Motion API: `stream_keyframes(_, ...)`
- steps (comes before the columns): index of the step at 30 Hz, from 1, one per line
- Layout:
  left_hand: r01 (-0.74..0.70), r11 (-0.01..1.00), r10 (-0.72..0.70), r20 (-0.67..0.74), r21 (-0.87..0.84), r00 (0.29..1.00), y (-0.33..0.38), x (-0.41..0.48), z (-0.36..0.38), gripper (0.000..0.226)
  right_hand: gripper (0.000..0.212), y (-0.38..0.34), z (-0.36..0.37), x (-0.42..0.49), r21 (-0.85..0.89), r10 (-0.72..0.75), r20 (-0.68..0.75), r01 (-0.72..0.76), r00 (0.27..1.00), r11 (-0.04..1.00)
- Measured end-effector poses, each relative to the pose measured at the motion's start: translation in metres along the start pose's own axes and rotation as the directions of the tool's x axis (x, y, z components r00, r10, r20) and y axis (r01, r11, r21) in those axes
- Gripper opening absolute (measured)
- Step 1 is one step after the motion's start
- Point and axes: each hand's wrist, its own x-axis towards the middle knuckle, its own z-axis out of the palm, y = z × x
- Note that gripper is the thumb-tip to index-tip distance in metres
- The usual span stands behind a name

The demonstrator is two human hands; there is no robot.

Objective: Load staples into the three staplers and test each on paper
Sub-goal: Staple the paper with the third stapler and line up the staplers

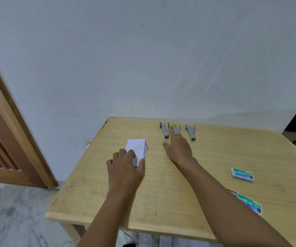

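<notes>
- Left hand (125, 168) grips the paper stack (138, 147) on the table (161, 193) — fingers curled over it, thumb at its edge
- Right hand (179, 148), fingers straight and holding nothing, reaches onto the yellow stapler (176, 128), between the teal stapler (165, 131) and blue stapler (191, 132) at the far edge
- Two staple boxes (242, 174) lie to the right

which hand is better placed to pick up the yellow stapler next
Right. The right hand is stretched out open, fingertips at the yellow stapler; the left hand holds the paper stack.
</notes>
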Motion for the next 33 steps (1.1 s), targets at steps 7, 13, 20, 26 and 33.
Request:
stream_keyframes(7, 0.034, 0.999, -0.035, 0.119, 0.016, 0.992, 0.003, 0.031, 0.007, 0.031, 0.044, 0.006, 0.009, -0.031, -0.127, -0.027, -0.088, 0.015, 0.996, 0.992)
stream_keyframes(13, 0.063, 0.995, -0.078, 0.21, 0.077, 0.975, 0.006, 0.095, 0.035, 0.038, 0.042, 0.009, 0.015, -0.03, -0.102, -0.033, -0.161, 0.017, 0.986, 0.995)
stream_keyframes(20, 0.095, 0.987, -0.119, 0.192, 0.128, 0.974, 0.008, 0.135, 0.058, 0.039, 0.043, 0.011, 0.019, -0.024, -0.077, -0.025, -0.181, 0.011, 0.983, 0.997)
stream_keyframes(26, 0.126, 0.991, -0.131, 0.156, 0.042, 0.979, 0.014, 0.125, 0.055, 0.046, 0.041, 0.011, 0.016, -0.022, -0.021, -0.016, -0.179, 0.012, 0.984, 1.0)
stream_keyframes(33, 0.091, 0.996, -0.088, 0.175, -0.008, 0.981, 0.024, 0.042, 0.014, 0.052, 0.029, 0.008, -0.01, -0.032, 0.314, 0.001, -0.051, 0.015, 0.999, 0.949)
